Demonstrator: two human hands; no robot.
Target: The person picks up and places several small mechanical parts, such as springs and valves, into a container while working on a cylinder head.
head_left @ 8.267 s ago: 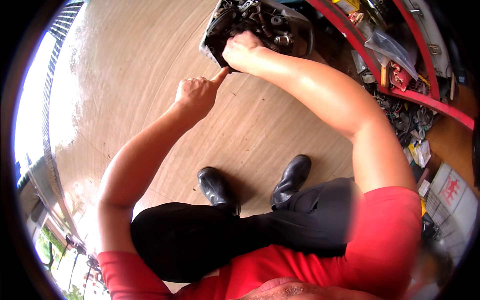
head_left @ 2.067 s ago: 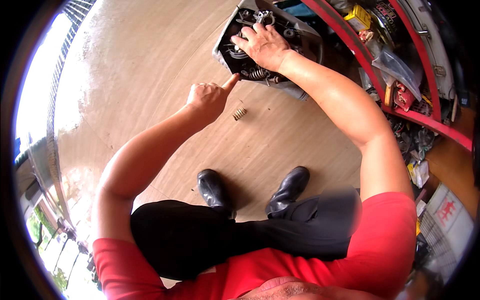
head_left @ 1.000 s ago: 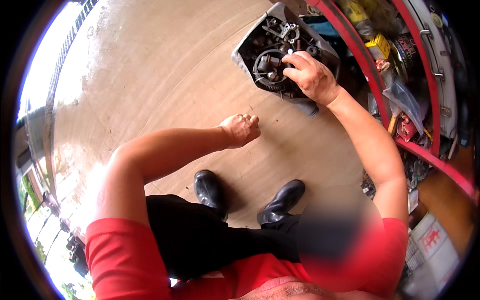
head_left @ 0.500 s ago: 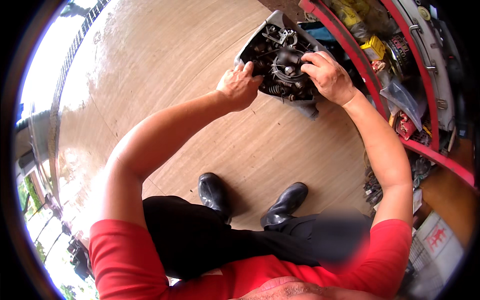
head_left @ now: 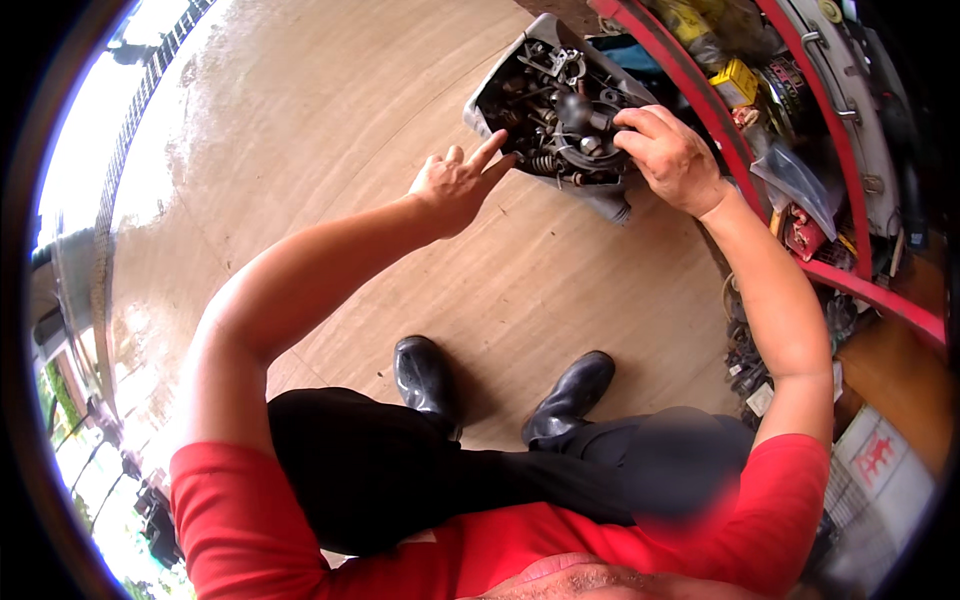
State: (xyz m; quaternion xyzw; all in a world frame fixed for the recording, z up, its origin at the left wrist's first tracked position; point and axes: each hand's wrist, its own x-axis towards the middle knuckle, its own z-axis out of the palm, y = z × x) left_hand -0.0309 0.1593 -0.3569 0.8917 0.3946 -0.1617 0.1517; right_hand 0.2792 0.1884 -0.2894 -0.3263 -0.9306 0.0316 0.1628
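A grey plastic bin (head_left: 608, 204) full of dark, greasy metal parts stands on the floor at the far middle. Inside lie a coil spring (head_left: 543, 163), a loop of black cable or hose (head_left: 570, 155) and several bolts and fittings. My left hand (head_left: 455, 190) is at the bin's near left edge, its index finger and thumb stretched apart, with nothing held. Over the bin's right side is my right hand (head_left: 668, 158), thumb and fingers pinched together beside a short metal cylinder (head_left: 600, 121). What sits between those fingertips is hidden.
A red-framed shelf (head_left: 735, 150) on the right holds a small yellow box (head_left: 735, 83), plastic bags (head_left: 797, 185) and other clutter. Below it lies a heap of dark parts (head_left: 748, 365). My black boots (head_left: 425, 375) stand on the tan floor.
My left hand has drawn back leftward out of the parts, its fingers opening. The right hand has shifted slightly right. The whole view has moved a little.
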